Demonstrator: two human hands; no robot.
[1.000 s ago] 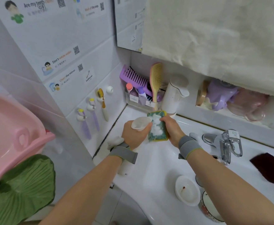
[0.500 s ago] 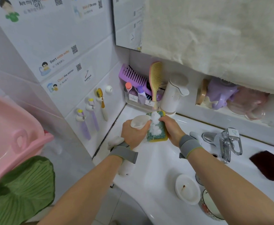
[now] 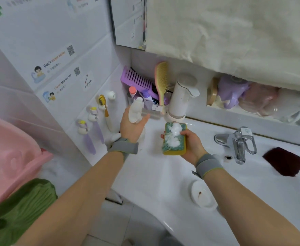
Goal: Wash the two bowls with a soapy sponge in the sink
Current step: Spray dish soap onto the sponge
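Sponge (image 3: 174,139) now apart from left hand (image 3: 131,125), in right hand (image 3: 192,145)

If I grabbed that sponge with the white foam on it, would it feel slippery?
Probably slippery: foam covers the sponge top. It likely squashes easily, being soft sponge gripped in the right hand. It looks light for its size.

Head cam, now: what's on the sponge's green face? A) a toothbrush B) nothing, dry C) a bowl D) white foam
D: white foam sits on the green face of the sponge, which the right hand grips at its edge.
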